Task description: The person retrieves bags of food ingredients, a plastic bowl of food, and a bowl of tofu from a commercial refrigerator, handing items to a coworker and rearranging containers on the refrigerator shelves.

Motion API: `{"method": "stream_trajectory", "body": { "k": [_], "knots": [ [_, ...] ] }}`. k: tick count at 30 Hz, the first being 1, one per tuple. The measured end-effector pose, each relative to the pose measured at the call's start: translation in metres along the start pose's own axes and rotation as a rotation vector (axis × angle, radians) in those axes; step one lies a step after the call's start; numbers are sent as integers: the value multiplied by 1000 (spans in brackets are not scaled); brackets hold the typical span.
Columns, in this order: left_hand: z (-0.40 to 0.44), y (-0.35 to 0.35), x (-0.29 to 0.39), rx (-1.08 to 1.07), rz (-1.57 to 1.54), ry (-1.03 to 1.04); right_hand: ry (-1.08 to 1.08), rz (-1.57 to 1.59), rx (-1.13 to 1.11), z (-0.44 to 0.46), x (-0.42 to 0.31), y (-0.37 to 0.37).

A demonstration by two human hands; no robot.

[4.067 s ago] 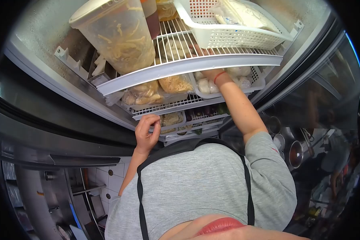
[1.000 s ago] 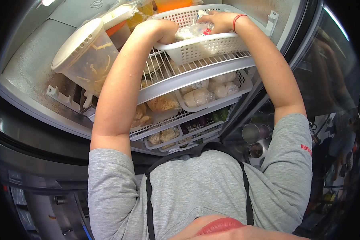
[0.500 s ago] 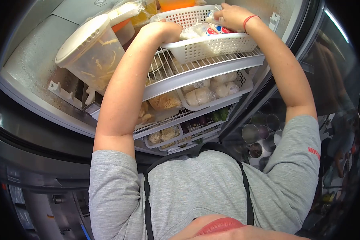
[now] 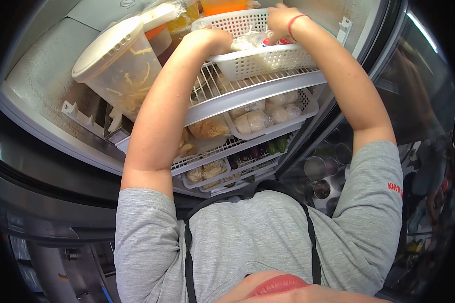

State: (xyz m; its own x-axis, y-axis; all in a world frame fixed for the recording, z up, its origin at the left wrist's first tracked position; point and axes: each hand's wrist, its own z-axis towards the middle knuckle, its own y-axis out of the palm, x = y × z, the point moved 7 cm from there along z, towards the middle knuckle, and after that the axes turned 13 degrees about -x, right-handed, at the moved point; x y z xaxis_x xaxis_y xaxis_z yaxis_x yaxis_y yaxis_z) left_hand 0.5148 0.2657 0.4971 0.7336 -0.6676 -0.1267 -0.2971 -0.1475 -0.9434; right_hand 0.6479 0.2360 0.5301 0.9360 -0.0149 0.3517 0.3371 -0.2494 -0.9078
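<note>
A white perforated basket (image 4: 268,61) rests on the upper wire shelf, holding plastic-wrapped packages (image 4: 250,40), one with red and blue print. At the basket's left end is my left hand (image 4: 215,41), bent inward with its fingers hidden behind the hand and in the basket. My right hand (image 4: 284,22), with a red band at the wrist, reaches over the basket's right part. Its fingers are smeared by motion, and I cannot make out whether they grip a package.
Left of my left arm stands a lidded tub (image 4: 119,70) of pale strips. Below, a white basket (image 4: 237,132) holds wrapped pale balls, beside bagged food (image 4: 207,129). Lower shelves hold green and purple vegetables. A glass door (image 4: 414,101) stands at the right.
Both hands are now at the upper basket; earlier my right hand was below that shelf and my left hung lower. Since half a second ago, my right hand has shifted slightly left.
</note>
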Motion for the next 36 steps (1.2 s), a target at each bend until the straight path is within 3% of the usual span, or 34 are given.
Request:
{"method": "stream_trajectory", "body": {
  "k": [2,4,7,9,11,13,16,17,19,21,22,25,28,30,31,33,36],
  "knots": [
    [20,8,-11,-21,-16,-5,-83,33,115,20,-19,-10],
    [28,11,-16,-36,-26,-9,-164,17,-109,42,-32,1],
    [16,6,-6,16,-37,13,-223,-102,-175,55,-40,8],
    [5,-1,-4,43,-67,-53,-116,-186,-309,44,-42,10],
    [13,1,-10,64,-145,-66,-194,296,-322,46,-34,19],
    [15,2,-4,5,-61,32,-182,135,-296,59,-31,24],
    [9,0,-1,3,-68,19,-363,405,87,77,-5,6],
    [3,-2,0,-5,-82,-1,-294,591,214,49,2,-11],
    [-12,-14,10,23,-28,73,-347,544,641,10,24,-42],
    [-12,-19,12,42,32,146,-298,532,662,-2,48,-60],
    [-6,-31,11,169,6,219,-248,518,682,-7,62,-68],
    [-9,-60,16,417,-50,382,-256,850,607,-35,78,-71],
    [-3,-60,17,363,-51,440,-271,883,590,-39,91,-66],
    [-8,-58,13,566,-292,525,-264,876,571,-40,97,-63],
    [-1,-43,12,393,-372,402,-201,819,531,-33,102,-58],
    [3,-13,14,87,-174,119,-138,762,495,-33,106,-55],
    [-8,-4,17,-99,98,95,-165,851,325,-25,100,-46]
  ]
}}
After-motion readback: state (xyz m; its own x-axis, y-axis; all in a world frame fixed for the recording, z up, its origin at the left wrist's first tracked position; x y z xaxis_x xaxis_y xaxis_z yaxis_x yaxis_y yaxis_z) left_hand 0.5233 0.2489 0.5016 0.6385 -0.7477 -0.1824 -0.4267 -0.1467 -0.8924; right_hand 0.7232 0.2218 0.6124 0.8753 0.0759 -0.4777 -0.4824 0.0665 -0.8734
